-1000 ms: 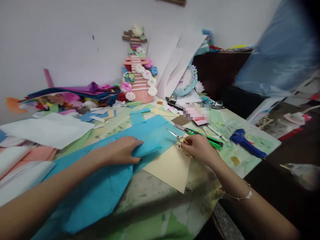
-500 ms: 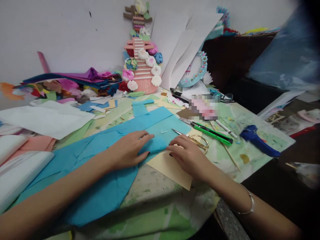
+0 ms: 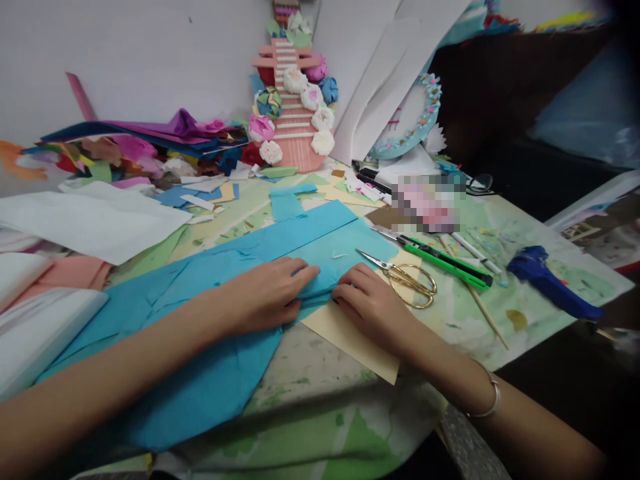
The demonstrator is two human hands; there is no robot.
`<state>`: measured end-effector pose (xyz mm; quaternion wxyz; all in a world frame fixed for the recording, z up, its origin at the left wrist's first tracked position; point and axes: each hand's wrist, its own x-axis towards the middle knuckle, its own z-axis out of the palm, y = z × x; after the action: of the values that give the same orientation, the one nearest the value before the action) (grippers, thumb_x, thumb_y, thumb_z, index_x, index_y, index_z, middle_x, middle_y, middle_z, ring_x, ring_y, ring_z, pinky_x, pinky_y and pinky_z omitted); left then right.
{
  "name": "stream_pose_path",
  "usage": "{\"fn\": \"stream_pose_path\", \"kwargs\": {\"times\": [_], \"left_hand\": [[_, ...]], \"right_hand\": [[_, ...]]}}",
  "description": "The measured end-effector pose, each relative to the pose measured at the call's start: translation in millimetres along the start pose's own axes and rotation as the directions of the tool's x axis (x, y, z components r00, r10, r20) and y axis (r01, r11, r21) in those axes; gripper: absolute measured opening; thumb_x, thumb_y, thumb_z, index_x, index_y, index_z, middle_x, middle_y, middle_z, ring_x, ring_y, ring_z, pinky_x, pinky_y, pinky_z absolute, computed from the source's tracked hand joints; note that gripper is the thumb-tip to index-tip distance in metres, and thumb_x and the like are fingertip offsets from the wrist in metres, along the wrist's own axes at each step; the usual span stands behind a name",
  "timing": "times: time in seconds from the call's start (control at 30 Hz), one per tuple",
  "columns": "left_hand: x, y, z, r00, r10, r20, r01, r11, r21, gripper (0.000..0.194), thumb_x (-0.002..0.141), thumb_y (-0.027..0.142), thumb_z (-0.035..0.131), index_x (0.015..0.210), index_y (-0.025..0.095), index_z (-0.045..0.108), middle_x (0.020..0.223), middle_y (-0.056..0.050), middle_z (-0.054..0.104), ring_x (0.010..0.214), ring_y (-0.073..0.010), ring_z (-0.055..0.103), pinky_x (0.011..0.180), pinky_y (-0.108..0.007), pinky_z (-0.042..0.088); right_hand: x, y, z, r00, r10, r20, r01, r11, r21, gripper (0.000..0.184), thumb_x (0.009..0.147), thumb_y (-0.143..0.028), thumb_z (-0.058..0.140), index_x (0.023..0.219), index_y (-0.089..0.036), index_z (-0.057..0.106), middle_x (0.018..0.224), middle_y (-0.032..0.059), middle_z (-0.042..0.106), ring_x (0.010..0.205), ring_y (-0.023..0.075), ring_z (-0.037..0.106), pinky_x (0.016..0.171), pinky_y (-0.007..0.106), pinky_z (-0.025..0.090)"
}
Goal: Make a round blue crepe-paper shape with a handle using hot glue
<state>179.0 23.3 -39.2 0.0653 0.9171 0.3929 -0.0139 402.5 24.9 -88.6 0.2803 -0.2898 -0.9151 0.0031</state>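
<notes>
A wide sheet of blue crepe paper [image 3: 200, 373], folded in places, stretches across the table in front of me. My left hand [image 3: 280, 290] lies on top of it, fingers stretched out and thumb apart, pressing on the paper. At the paper's near right edge, my right hand [image 3: 367, 300] has its fingertips curled together on the blue edge; the exact grip is partly hidden. Beneath my right hand is a cream sheet of paper [image 3: 350, 340]. Gold-handled scissors [image 3: 413, 283] lie just beyond that hand, blades partly apart.
A green craft knife [image 3: 445, 260], a wooden stick [image 3: 485, 313] and a blue glue gun [image 3: 553, 283] lie to the right. White paper [image 3: 95, 220] and coloured scraps cover the left. A flower-decorated pink guitar-shaped craft [image 3: 295, 127] leans on the wall.
The view has shifted down and turned slightly. My right fingers have curled closer together at the blue paper's edge, and the scissors are less covered. My left hand stays on the paper.
</notes>
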Motion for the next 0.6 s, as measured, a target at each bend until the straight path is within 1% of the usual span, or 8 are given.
{"fn": "stream_pose_path", "kwargs": {"times": [0.1,0.2,0.27,0.33,0.4,0.47,0.53,0.6], "left_hand": [[2.4,-2.9,-7.6,0.997,-0.058,0.046,0.059,0.998,-0.037,0.054,0.08,0.023,0.049,0.132,0.017,0.038,0.116,-0.014,0.058,0.103,-0.0275,0.057,0.083,-0.035,0.045],[5.1,-9.4,-16.0,0.992,-0.111,0.054,0.118,0.98,-0.163,0.064,0.074,0.027,0.055,0.135,0.019,0.035,0.12,-0.012,0.058,0.107,-0.0268,0.056,0.085,-0.034,0.044],[7.3,-14.0,-21.8,0.986,-0.142,0.089,0.161,0.952,-0.262,0.065,0.07,0.028,0.059,0.131,0.022,0.039,0.116,-0.009,0.06,0.102,-0.0246,0.058,0.082,-0.031,0.045],[10.0,-17.1,-27.1,0.976,-0.17,0.139,0.208,0.919,-0.335,0.064,0.067,0.028,0.06,0.128,0.023,0.041,0.109,-0.006,0.062,0.093,-0.0221,0.06,0.074,-0.028,0.046],[13.0,-18.6,-31.2,0.965,-0.188,0.185,0.245,0.896,-0.37,0.063,0.066,0.028,0.06,0.127,0.024,0.042,0.107,-0.006,0.062,0.09,-0.0209,0.06,0.07,-0.027,0.046],[15.6,-19.1,-33.7,0.955,-0.193,0.224,0.268,0.883,-0.385,0.063,0.064,0.027,0.06,0.125,0.024,0.044,0.109,-0.006,0.061,0.092,-0.0211,0.06,0.07,-0.026,0.046],[17.2,-19.1,-35.6,0.95,-0.192,0.245,0.279,0.873,-0.399,0.065,0.063,0.027,0.062,0.125,0.025,0.045,0.11,-0.007,0.061,0.093,-0.0213,0.06,0.072,-0.027,0.046],[17.6,-18.5,-38.0,0.948,-0.191,0.254,0.283,0.869,-0.405,0.066,0.062,0.028,0.062,0.125,0.024,0.044,0.108,-0.007,0.062,0.088,-0.0204,0.061,0.07,-0.026,0.046]], "right_hand": [[-1.0,-0.8,-1.0,1.0,-0.015,0.002,0.015,0.999,-0.035,0.023,0.093,-0.012,0.043,0.086,-0.012,0.065,0.083,0.0088,0.058,0.084,0.0192,0.045,0.073,0.031,0.039],[-2.7,-1.8,-4.7,0.999,-0.036,-0.008,0.035,0.997,-0.063,0.025,0.095,-0.012,0.04,0.087,-0.014,0.064,0.086,0.0085,0.059,0.085,0.0193,0.045,0.074,0.032,0.038],[-3.5,-2.2,-7.7,0.998,-0.054,-0.039,0.051,0.995,-0.084,0.025,0.095,-0.012,0.04,0.086,-0.014,0.063,0.087,0.0089,0.06,0.085,0.0193,0.045,0.074,0.033,0.038],[-3.7,-2.9,-9.8,0.995,-0.076,-0.072,0.068,0.992,-0.11,0.024,0.094,-0.01,0.04,0.085,-0.014,0.063,0.087,0.0095,0.06,0.084,0.0194,0.045,0.073,0.033,0.038],[-3.5,-4.7,-10.8,0.992,-0.097,-0.086,0.086,0.988,-0.129,0.024,0.093,-0.01,0.041,0.083,-0.014,0.062,0.086,0.0098,0.06,0.084,0.0195,0.045,0.073,0.034,0.038],[-4.4,-7.7,-11.8,0.99,-0.102,-0.095,0.091,0.989,-0.117,0.022,0.092,-0.009,0.043,0.083,-0.014,0.062,0.084,0.0091,0.06,0.082,0.0191,0.046,0.072,0.034,0.039],[-8.3,-10.0,-15.8,0.988,-0.081,-0.132,0.072,0.995,-0.069,0.016,0.089,-0.008,0.047,0.086,-0.015,0.062,0.082,0.0077,0.06,0.08,0.0185,0.048,0.071,0.034,0.041],[-17.2,-7.6,-25.4,0.974,-0.023,-0.223,0.016,0.999,-0.035,0.013,0.085,-0.009,0.054,0.093,-0.016,0.061,0.082,0.0066,0.06,0.078,0.018,0.051,0.071,0.034,0.043]]}}
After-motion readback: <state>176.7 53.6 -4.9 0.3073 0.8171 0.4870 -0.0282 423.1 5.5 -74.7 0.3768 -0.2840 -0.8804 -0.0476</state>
